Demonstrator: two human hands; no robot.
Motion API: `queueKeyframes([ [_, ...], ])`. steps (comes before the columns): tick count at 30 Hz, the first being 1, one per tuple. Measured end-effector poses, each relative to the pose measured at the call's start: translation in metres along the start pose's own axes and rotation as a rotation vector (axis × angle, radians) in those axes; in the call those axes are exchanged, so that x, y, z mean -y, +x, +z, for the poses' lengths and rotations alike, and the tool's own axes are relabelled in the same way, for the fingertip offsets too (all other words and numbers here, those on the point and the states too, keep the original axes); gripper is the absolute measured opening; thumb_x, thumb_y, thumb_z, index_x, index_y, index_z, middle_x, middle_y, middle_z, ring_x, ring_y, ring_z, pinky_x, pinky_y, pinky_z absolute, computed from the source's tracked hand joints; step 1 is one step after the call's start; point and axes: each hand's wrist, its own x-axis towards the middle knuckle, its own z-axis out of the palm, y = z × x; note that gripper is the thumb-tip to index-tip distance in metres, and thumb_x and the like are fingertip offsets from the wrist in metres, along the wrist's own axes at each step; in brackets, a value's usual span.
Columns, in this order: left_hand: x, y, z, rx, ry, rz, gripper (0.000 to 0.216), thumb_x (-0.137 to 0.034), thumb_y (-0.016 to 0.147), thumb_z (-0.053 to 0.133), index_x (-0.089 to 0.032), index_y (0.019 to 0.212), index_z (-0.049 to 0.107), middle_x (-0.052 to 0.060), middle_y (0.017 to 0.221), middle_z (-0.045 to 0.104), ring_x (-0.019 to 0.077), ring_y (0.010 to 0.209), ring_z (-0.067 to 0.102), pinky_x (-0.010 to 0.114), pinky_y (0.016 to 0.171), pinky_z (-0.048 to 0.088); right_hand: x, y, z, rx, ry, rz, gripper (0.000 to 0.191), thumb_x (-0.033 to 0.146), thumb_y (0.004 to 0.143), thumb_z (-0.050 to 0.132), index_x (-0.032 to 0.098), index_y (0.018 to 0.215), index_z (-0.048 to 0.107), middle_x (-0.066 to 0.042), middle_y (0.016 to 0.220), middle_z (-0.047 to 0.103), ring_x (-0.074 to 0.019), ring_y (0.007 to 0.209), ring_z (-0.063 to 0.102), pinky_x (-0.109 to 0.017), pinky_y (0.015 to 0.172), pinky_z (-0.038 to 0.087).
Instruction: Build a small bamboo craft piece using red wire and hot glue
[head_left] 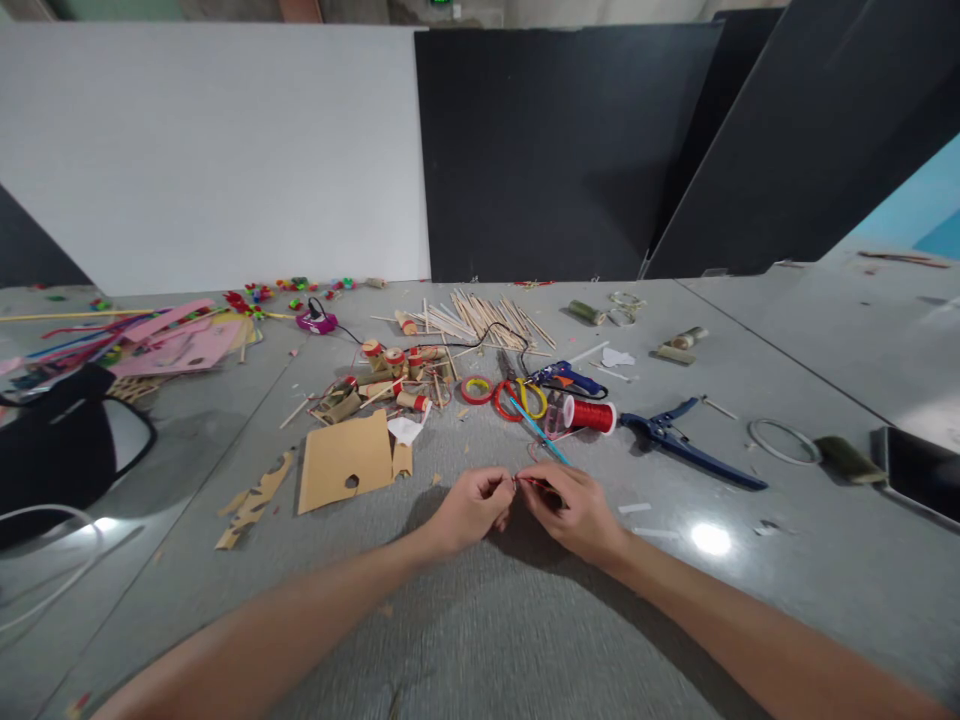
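My left hand and my right hand meet low over the table, fingertips almost touching. Both pinch a thin red thread, whose ends are mostly hidden by the fingers. Just beyond them lies a light-blue stick. A spool of red thread rests behind my right hand. Scissors with red and yellow handles and a roll of red tape are farther back. To the left of my left hand is a piece of brown cardboard with a hole.
A blue glue gun and dark-blue cutters lie behind and right. Wooden sticks and bamboo pieces with red tape cover the back. A black bag is left, a phone right. Tall panels stand behind.
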Motion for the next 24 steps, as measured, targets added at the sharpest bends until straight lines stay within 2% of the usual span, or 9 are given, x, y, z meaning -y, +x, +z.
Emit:
queueKeyframes([
  [14,-0.0048,-0.0002,0.0011,-0.040,0.173,-0.019,0.025,-0.021,0.079,0.047,-0.020,0.055,0.046,-0.005,0.047,0.049,0.0082,0.044,0.042,0.020,0.046,0.031,-0.0050,-0.0036,0.0022,0.038,-0.020,0.054,0.005,0.020,0.093,0.061,0.022,0.096,0.065,-0.001,0.080,0.070,-0.0160,0.069,0.064,-0.027,0.066,0.047],
  [18,-0.0043,0.0009,-0.0003,-0.036,0.107,-0.016,0.023,-0.021,0.079,0.047,-0.020,0.056,0.047,-0.005,0.046,0.049,0.0082,0.044,0.043,0.020,0.046,0.032,-0.0046,-0.0020,0.0006,0.055,-0.003,0.071,0.007,0.019,0.093,0.059,0.022,0.096,0.064,-0.001,0.080,0.070,-0.0156,0.068,0.064,-0.026,0.063,0.047],
  [24,-0.0061,0.0017,-0.0010,-0.018,-0.050,-0.031,0.031,-0.034,0.087,0.047,-0.021,0.059,0.045,-0.006,0.046,0.045,0.0090,0.044,0.043,0.021,0.049,0.035,-0.0006,-0.0004,-0.0025,0.065,0.033,0.044,0.011,0.021,0.095,0.057,0.022,0.104,0.063,-0.003,0.085,0.072,-0.0154,0.072,0.066,-0.026,0.068,0.050],
])
